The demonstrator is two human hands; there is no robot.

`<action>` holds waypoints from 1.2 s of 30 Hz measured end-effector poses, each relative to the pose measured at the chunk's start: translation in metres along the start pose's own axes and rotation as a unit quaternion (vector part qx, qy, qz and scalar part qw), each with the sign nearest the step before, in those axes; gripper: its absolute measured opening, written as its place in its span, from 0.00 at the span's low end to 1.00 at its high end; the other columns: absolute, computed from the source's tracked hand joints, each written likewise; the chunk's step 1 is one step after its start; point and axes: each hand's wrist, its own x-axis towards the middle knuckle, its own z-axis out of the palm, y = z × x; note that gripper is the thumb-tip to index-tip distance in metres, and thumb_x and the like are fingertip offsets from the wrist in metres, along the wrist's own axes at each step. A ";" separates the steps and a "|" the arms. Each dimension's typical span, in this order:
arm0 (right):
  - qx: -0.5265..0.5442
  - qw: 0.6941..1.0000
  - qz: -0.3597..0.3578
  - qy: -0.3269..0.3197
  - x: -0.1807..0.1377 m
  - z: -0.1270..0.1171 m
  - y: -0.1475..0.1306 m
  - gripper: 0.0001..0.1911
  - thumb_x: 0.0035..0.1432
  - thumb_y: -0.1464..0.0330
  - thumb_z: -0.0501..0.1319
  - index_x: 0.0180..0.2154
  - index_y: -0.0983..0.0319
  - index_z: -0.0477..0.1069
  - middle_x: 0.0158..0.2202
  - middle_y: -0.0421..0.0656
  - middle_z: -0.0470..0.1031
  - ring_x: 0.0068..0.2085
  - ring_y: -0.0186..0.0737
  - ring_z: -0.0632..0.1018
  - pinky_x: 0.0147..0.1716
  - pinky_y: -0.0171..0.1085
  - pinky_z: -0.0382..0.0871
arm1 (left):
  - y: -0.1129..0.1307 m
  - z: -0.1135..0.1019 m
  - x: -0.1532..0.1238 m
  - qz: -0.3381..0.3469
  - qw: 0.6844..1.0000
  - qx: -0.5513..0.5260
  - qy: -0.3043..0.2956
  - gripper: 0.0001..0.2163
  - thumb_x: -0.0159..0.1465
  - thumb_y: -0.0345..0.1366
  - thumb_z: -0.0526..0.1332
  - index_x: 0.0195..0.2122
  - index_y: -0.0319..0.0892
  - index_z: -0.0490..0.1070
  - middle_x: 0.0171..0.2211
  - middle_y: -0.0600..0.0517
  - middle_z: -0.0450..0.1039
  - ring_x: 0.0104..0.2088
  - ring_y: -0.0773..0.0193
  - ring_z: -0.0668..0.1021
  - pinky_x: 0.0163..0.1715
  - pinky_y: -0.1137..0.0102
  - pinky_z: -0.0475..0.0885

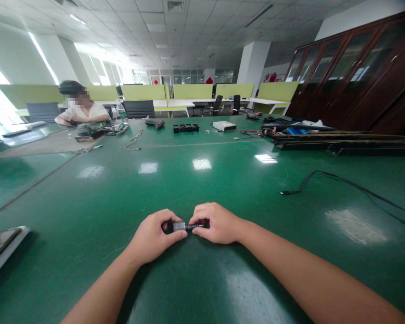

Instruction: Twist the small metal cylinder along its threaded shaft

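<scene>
Head view, sole entry: one black-and-silver cylindrical part (179, 226), lying crosswise between our two hands, low at centre; whether it touches the surface (222, 186), we cannot tell; left hand (151, 236): thumb and fingers closed about the silver collar; right hand (221, 223): fingers pinching the ribbed dark end; handling, in our judgement: both ends best held in one line, pinch light and even, wrists steady; edges: white-rimmed flat object (10, 249) at left, cable plug (289, 192) ahead to the right, both well apart from our hands; open room: straight ahead, towards the black block (185, 128).
</scene>
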 end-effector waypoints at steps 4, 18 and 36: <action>0.004 1.000 0.010 -0.003 0.000 -0.001 0.001 0.06 0.53 0.71 0.65 0.35 0.63 0.78 0.29 0.41 0.74 0.31 0.35 0.73 0.31 0.33 0.64 | 0.000 0.000 0.001 -0.002 1.000 0.001 0.000 0.11 0.58 0.45 0.66 0.36 0.45 0.77 0.31 0.54 0.75 0.31 0.62 0.73 0.31 0.70 0.64; 0.014 1.000 0.021 0.000 -0.002 -0.004 0.002 0.05 0.50 0.73 0.65 0.33 0.64 0.77 0.28 0.40 0.73 0.30 0.35 0.73 0.31 0.33 0.65 | 0.000 0.000 -0.001 0.005 1.000 0.003 0.001 0.11 0.58 0.45 0.65 0.36 0.44 0.77 0.31 0.54 0.75 0.31 0.62 0.73 0.31 0.70 0.65; 0.046 0.998 0.051 -0.015 -0.003 -0.011 0.012 0.05 0.45 0.75 0.66 0.30 0.64 0.78 0.27 0.40 0.74 0.27 0.32 0.72 0.27 0.31 0.65 | -0.001 -0.001 -0.002 0.003 1.000 0.000 0.001 0.11 0.58 0.45 0.66 0.36 0.45 0.77 0.31 0.54 0.75 0.31 0.62 0.73 0.31 0.70 0.64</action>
